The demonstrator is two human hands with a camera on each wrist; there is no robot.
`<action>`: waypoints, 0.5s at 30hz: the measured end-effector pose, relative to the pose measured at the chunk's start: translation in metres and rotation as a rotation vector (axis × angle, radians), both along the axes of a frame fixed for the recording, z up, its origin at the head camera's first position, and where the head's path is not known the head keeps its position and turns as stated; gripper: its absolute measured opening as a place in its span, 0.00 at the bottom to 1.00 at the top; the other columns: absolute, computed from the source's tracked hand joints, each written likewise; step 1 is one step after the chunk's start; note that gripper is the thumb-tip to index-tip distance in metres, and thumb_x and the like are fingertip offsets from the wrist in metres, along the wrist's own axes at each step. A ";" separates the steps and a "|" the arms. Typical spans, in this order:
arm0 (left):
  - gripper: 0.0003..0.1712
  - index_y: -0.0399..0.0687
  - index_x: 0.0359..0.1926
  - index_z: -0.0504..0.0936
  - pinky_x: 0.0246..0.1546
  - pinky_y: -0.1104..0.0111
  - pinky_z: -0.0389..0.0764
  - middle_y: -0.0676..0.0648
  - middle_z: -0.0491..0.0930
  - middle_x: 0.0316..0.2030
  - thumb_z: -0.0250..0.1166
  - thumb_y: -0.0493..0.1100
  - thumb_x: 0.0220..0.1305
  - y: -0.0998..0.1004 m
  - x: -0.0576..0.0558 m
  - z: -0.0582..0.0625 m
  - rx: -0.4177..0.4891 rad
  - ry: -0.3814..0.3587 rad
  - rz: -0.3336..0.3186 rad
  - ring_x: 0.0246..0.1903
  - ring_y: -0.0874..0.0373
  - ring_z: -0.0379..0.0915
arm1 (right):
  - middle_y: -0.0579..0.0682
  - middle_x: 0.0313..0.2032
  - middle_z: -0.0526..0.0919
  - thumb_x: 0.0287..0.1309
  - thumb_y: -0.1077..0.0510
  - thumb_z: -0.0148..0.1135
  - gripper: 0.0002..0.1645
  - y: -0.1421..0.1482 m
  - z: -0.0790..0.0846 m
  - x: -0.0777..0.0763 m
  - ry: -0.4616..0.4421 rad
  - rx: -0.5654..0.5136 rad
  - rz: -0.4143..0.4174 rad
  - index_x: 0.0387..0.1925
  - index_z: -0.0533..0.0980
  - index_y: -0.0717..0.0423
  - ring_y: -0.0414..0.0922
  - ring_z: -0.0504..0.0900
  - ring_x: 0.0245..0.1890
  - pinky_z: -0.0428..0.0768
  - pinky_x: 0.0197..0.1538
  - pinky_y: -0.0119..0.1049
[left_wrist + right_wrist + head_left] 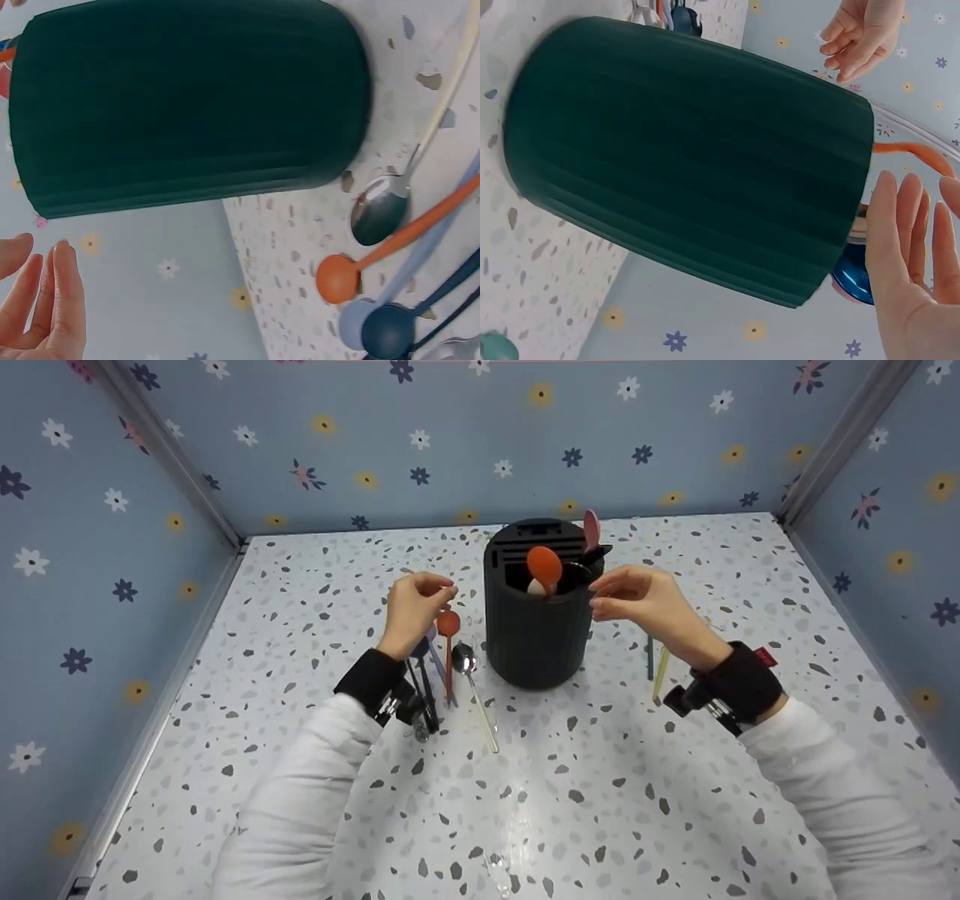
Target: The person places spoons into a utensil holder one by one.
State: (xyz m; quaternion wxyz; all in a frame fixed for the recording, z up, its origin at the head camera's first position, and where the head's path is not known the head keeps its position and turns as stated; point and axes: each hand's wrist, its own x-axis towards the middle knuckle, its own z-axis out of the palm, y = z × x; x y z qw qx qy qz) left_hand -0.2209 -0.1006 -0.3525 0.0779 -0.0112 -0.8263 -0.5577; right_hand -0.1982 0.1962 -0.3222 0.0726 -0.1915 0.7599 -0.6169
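Observation:
A dark ribbed utensil holder [536,637] with a slotted top stands upright between my hands. From its opening rise an orange spoon [544,566], a pink spoon [592,529] and a black utensil [598,553]. My right hand [641,600] is at the holder's right rim, fingers extended and nothing in them. Over the utensils on the left hovers my left hand [418,604], empty, with fingers loosely bent. Below it lie a red-orange spoon [448,622], a metal spoon [464,658] with a cream handle, and a dark blue spoon [388,330] beside a light purple one [354,324].
Right of the holder, a dark green handle [650,658] and a yellow handle [661,675] lie on the speckled table [600,810]. A clear object [497,874] is near the front edge. Flower-patterned walls [465,442] enclose the back and sides.

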 end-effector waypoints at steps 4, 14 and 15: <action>0.10 0.32 0.37 0.79 0.24 0.77 0.79 0.38 0.79 0.30 0.60 0.34 0.55 -0.005 0.003 -0.016 0.029 -0.065 0.015 0.20 0.64 0.73 | 0.54 0.35 0.79 0.51 0.61 0.61 0.20 -0.001 -0.014 0.004 -0.053 0.005 0.027 0.44 0.71 0.70 0.44 0.80 0.33 0.80 0.43 0.37; 0.12 0.29 0.39 0.78 0.21 0.73 0.81 0.38 0.79 0.29 0.60 0.34 0.55 -0.022 0.005 -0.053 0.029 -0.204 0.041 0.16 0.65 0.71 | 0.61 0.35 0.78 0.51 0.61 0.62 0.19 -0.006 -0.037 0.007 -0.114 0.028 0.058 0.43 0.72 0.69 0.44 0.80 0.32 0.81 0.42 0.39; 0.12 0.28 0.40 0.78 0.21 0.73 0.81 0.38 0.79 0.29 0.60 0.33 0.55 -0.024 0.006 -0.055 0.032 -0.216 0.047 0.15 0.66 0.71 | 0.60 0.35 0.79 0.51 0.62 0.62 0.19 -0.007 -0.039 0.008 -0.121 0.031 0.061 0.43 0.72 0.70 0.44 0.80 0.32 0.81 0.42 0.39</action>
